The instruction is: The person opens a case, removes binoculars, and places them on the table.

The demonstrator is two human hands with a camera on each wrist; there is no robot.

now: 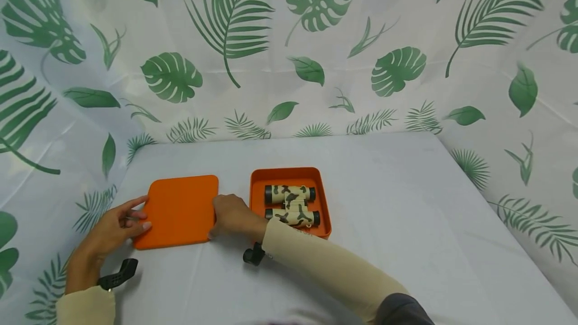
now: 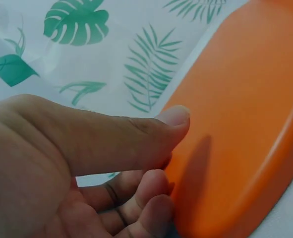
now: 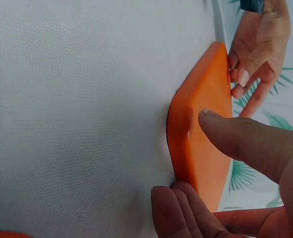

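Note:
An orange lid [image 1: 180, 212] with rounded corners and a low rim lies on the left side of the table, smooth face up. At its left edge my left hand [image 1: 110, 229] pinches it, thumb over the top and fingers along the side. My right hand [image 1: 237, 217] grips the right edge; in the right wrist view its thumb is over the top face and its fingers are at the rim. Beside that hand stands an open orange box [image 1: 258, 194]. Camouflage-patterned binoculars [image 1: 295, 199] with black ends lie inside it.
A white cloth [image 1: 406, 224] covers the table. Leaf-printed sheets [image 1: 262, 79] hang at the back and both sides, the left one close to my left hand. My right forearm [image 1: 334, 260] crosses in front of the box.

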